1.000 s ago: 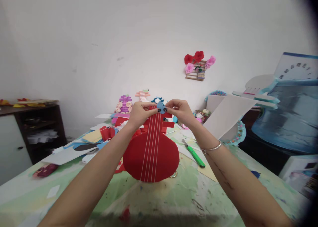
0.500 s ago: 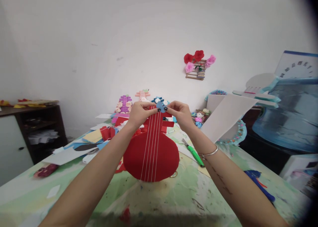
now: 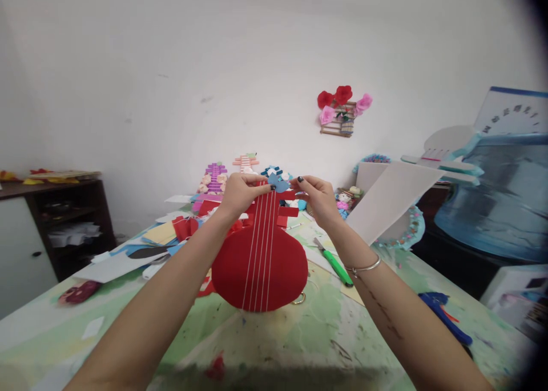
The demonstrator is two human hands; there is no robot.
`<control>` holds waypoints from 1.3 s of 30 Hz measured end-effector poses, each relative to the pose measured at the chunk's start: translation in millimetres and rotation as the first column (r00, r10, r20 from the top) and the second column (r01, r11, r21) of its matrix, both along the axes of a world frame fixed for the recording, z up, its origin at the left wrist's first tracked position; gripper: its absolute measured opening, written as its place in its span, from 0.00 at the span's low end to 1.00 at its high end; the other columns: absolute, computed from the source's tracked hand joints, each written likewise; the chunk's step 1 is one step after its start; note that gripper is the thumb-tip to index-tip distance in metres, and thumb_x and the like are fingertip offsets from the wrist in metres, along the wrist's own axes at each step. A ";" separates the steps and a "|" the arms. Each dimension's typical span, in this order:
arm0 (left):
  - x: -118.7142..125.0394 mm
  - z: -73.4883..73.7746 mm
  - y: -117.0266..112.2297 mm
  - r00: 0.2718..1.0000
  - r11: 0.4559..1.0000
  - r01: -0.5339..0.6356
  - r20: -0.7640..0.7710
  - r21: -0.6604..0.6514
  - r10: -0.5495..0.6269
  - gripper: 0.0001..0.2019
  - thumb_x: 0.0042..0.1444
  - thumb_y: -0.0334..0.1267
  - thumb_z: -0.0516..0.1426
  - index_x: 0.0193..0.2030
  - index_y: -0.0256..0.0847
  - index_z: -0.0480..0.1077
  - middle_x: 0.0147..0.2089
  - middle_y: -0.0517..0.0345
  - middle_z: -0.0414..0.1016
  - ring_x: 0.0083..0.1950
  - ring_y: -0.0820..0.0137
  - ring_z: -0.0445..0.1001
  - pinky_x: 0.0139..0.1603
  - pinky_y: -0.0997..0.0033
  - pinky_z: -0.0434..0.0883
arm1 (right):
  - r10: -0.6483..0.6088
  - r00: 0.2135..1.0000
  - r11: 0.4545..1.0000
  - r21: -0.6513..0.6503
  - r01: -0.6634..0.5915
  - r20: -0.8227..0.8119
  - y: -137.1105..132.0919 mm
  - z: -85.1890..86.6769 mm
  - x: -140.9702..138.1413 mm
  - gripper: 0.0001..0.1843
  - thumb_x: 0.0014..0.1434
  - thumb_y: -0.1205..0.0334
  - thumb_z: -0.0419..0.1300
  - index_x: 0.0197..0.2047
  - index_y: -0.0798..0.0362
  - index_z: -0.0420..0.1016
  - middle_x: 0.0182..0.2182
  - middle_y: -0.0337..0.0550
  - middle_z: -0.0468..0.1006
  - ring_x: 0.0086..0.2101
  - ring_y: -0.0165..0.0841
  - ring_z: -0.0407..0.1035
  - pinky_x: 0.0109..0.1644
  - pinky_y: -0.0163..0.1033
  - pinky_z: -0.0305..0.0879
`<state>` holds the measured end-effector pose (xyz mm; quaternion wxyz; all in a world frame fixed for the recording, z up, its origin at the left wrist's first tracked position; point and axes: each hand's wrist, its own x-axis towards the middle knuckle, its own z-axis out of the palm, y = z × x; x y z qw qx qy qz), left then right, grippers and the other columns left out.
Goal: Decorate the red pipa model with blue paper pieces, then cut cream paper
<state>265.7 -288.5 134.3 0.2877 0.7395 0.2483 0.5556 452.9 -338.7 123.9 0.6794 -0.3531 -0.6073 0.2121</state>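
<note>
A red craft lute [image 3: 259, 268] with several white strings stands upright in front of me, its round body low and its neck pointing away. At the neck's top is a light blue paper piece [image 3: 279, 182]. My left hand [image 3: 245, 194] pinches the top of the neck at the blue piece's left edge, thumb in front. Just to the right of the blue piece, my right hand [image 3: 317, 200] hovers with its fingers apart and nothing seen between them. Red pegs [image 3: 289, 212] stick out from the neck's right side below that hand.
A green utility knife [image 3: 337, 267] lies on the painted table [image 3: 299, 342], blade out. Blue-handled pliers or scissors [image 3: 447, 317] are at the right. Paper scraps [image 3: 122, 265] cover the left. Finished paper instruments [image 3: 216, 177] stand behind; a large blue water bottle [image 3: 492, 200] is at far right.
My right hand has let go of the blue piece and moved slightly right, its fingers spreading. My left hand keeps its pinch, and the lute has barely shifted.
</note>
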 end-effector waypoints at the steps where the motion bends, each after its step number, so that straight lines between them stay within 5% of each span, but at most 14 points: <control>1: 0.0 0.2 0.2 1.000 1.000 0.000 0.003 -0.002 0.000 0.14 0.44 0.43 0.65 0.37 0.39 0.80 0.25 0.55 0.75 0.27 0.70 0.71 0.24 0.71 0.67 | -0.005 1.000 1.000 -0.004 0.005 -0.004 -2.0 -1.4 0.9 0.17 0.51 0.48 0.63 0.33 0.55 0.78 0.31 0.43 0.78 0.33 0.31 0.71 0.36 0.36 0.68; 8: -1.4 -0.9 6.8 1.000 0.999 0.014 0.017 -0.028 -0.014 0.16 0.42 0.44 0.66 0.37 0.37 0.80 0.25 0.53 0.76 0.27 0.68 0.73 0.25 0.70 0.68 | -0.025 0.998 0.989 -0.145 0.033 0.059 -17.3 -37.7 7.0 0.21 0.52 0.45 0.62 0.42 0.53 0.72 0.37 0.44 0.77 0.37 0.32 0.72 0.41 0.39 0.68; 13: -4.9 8.2 6.8 0.999 0.998 0.045 0.016 -0.049 -0.044 0.17 0.39 0.43 0.67 0.37 0.35 0.80 0.23 0.54 0.74 0.26 0.67 0.72 0.24 0.69 0.68 | 0.127 0.986 0.934 -0.349 -0.081 0.112 -33.7 -73.7 5.1 0.24 0.52 0.49 0.64 0.47 0.51 0.65 0.37 0.43 0.77 0.36 0.32 0.72 0.40 0.40 0.67; 17: -6.4 23.8 1.2 0.993 0.986 0.059 -0.096 -0.154 -0.074 0.14 0.38 0.38 0.68 0.34 0.35 0.80 0.20 0.56 0.71 0.22 0.71 0.69 0.22 0.70 0.66 | 0.220 0.975 0.847 -0.491 -0.204 -0.027 -57.4 -93.9 -11.9 0.24 0.53 0.49 0.64 0.49 0.50 0.65 0.29 0.36 0.74 0.30 0.30 0.71 0.34 0.36 0.66; 20: -3.0 22.4 5.6 0.968 0.949 0.087 -0.201 -0.303 -0.153 0.13 0.35 0.36 0.68 0.31 0.36 0.80 0.24 0.53 0.75 0.24 0.69 0.71 0.22 0.70 0.66 | 0.245 0.951 0.783 -0.539 -0.310 -0.190 -78.2 -110.3 -31.7 0.23 0.52 0.51 0.65 0.48 0.49 0.66 0.29 0.37 0.75 0.28 0.30 0.71 0.33 0.36 0.67; 23: 4.1 -3.9 20.3 0.909 0.901 0.096 -0.332 -0.423 -0.253 0.14 0.30 0.38 0.70 0.28 0.38 0.80 0.26 0.53 0.77 0.24 0.69 0.71 0.21 0.72 0.65 | 0.286 0.902 0.724 -0.544 -0.424 -0.322 -97.9 -130.3 -51.6 0.22 0.51 0.52 0.66 0.47 0.50 0.67 0.30 0.38 0.76 0.30 0.31 0.73 0.36 0.39 0.69; 29: 23.2 -97.0 48.8 0.724 0.742 0.080 -0.473 -0.666 -0.502 0.16 0.27 0.42 0.70 0.27 0.40 0.80 0.23 0.54 0.77 0.20 0.74 0.66 0.20 0.75 0.61 | 0.346 0.846 0.602 -0.596 -0.531 -0.405 -126.1 -176.0 -66.7 0.26 0.47 0.54 0.69 0.48 0.49 0.67 0.37 0.42 0.78 0.35 0.34 0.75 0.44 0.42 0.69; 31: 32.0 -121.6 53.6 0.688 0.703 0.078 -0.472 -0.707 -0.551 0.17 0.24 0.41 0.71 0.26 0.39 0.80 0.24 0.52 0.78 0.23 0.70 0.69 0.22 0.73 0.64 | 0.324 0.881 0.609 -0.637 -0.473 -0.344 -133.9 -189.4 -56.8 0.26 0.47 0.54 0.68 0.49 0.48 0.67 0.41 0.45 0.78 0.37 0.36 0.75 0.44 0.44 0.69; 33: 41.0 -140.0 57.9 0.663 0.683 0.081 -0.472 -0.726 -0.581 0.16 0.22 0.40 0.71 0.24 0.39 0.80 0.24 0.52 0.78 0.24 0.68 0.71 0.24 0.72 0.66 | 0.220 0.948 0.681 -0.660 -0.319 -0.231 -142.2 -198.8 -37.4 0.24 0.51 0.52 0.65 0.50 0.48 0.67 0.44 0.48 0.77 0.40 0.38 0.74 0.46 0.47 0.68; 36: 51.8 -159.8 64.7 0.636 0.664 0.088 -0.471 -0.742 -0.611 0.14 0.23 0.39 0.71 0.23 0.40 0.80 0.24 0.53 0.78 0.26 0.66 0.72 0.27 0.70 0.68 | -0.118 0.990 0.797 -0.588 0.139 0.075 -156.1 -202.1 7.3 0.20 0.55 0.50 0.60 0.50 0.46 0.68 0.46 0.50 0.76 0.44 0.42 0.72 0.51 0.51 0.66; 38: 55.6 -169.8 68.5 0.623 0.655 0.098 -0.467 -0.749 -0.627 0.13 0.24 0.38 0.70 0.22 0.41 0.79 0.24 0.55 0.78 0.28 0.66 0.73 0.29 0.71 0.68 | -0.400 0.861 0.727 -0.462 0.508 0.315 -166.2 -198.5 44.1 0.17 0.55 0.49 0.58 0.46 0.45 0.70 0.45 0.50 0.77 0.44 0.45 0.72 0.51 0.54 0.65; 39: 56.5 -173.7 69.7 0.617 0.648 0.104 -0.462 -0.755 -0.637 0.12 0.25 0.38 0.70 0.22 0.41 0.79 0.24 0.56 0.78 0.28 0.66 0.73 0.30 0.71 0.68 | -0.513 0.735 0.631 -0.385 0.674 0.444 -171.5 -196.0 63.9 0.16 0.55 0.49 0.56 0.45 0.45 0.71 0.45 0.49 0.77 0.43 0.46 0.72 0.50 0.55 0.65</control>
